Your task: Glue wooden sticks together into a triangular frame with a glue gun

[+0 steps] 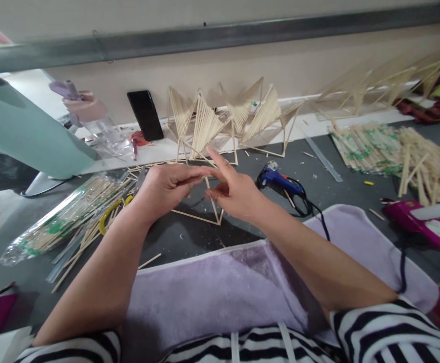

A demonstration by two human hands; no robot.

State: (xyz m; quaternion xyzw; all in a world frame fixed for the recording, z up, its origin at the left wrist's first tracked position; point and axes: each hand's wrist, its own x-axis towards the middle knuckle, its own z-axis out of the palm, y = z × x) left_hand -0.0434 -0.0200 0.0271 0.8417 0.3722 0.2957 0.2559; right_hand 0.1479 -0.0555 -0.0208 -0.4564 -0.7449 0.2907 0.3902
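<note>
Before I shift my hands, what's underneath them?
Below your left hand and right hand, part of a thin stick frame shows, one corner visible against the dark table. Your hands cover the upper part, so I can't see what's there.

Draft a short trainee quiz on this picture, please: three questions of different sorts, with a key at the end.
1. True or false: the person's left hand and right hand are close together by the thin stick frame.

2. What colour is the body of the glue gun nearest the right hand?
a) yellow
b) blue
c) white

3. Fill in the missing word: seen from the person's side, the black phone is to the ____ of the upright stick structures.

Key: 1. True. 2. b. 3. Left.
</note>
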